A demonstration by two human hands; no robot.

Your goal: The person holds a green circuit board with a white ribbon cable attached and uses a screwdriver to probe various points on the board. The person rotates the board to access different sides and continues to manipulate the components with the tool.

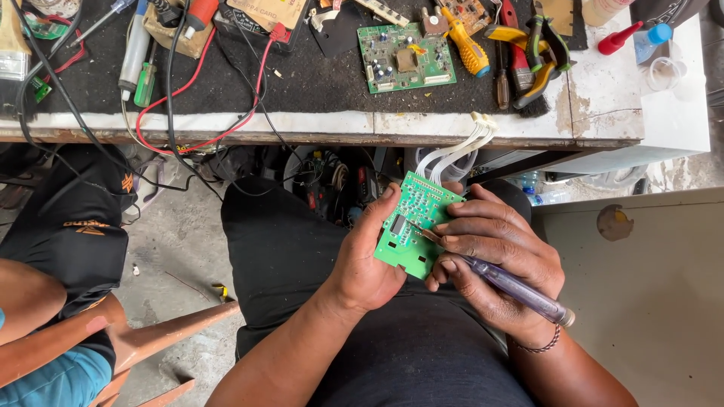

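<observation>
We see left hand [367, 264] pinching small green circuit board [413, 224] by left edge, tilted up over lap so face is readable. Right hand [494, 252] closed around clear-handled screwdriver [507, 285], tip on board, apparently at chip. White ribbon cable [461, 147] trails up to counter [603, 90]. Second board [405, 57] lies far on mat.

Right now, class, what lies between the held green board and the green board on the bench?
In the head view, white ribbon wires rise from the held green board past the bench edge; black mat precedes the bench board.
</observation>
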